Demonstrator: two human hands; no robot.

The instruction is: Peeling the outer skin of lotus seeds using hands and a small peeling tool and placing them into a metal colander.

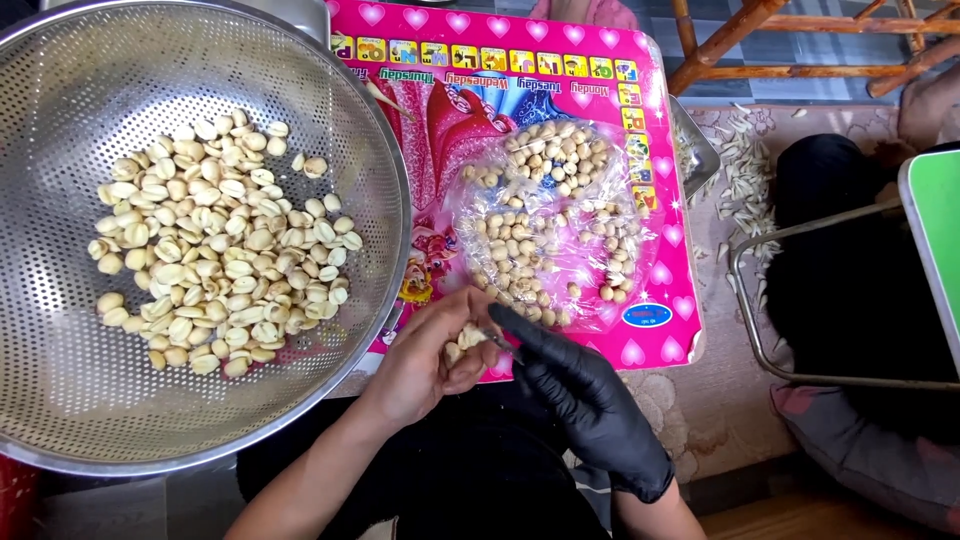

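My bare left hand (432,352) is cupped around a pale seed (468,338) at the front edge of a pink printed table. My right hand (575,385), in a black glove, pinches a thin metal tool (497,342) whose tip touches that seed. Just beyond both hands lies a clear plastic bag of whole seeds (550,225). To the left, a large perforated metal colander (60,400) holds a heap of pale split seeds (215,250).
The pink table (670,260) has a metal tray edge (700,150) at its right side. Loose seed husks (745,185) are scattered on the patterned rug. A metal chair frame (790,300), a green board (940,230) and wooden chair legs (740,40) stand to the right.
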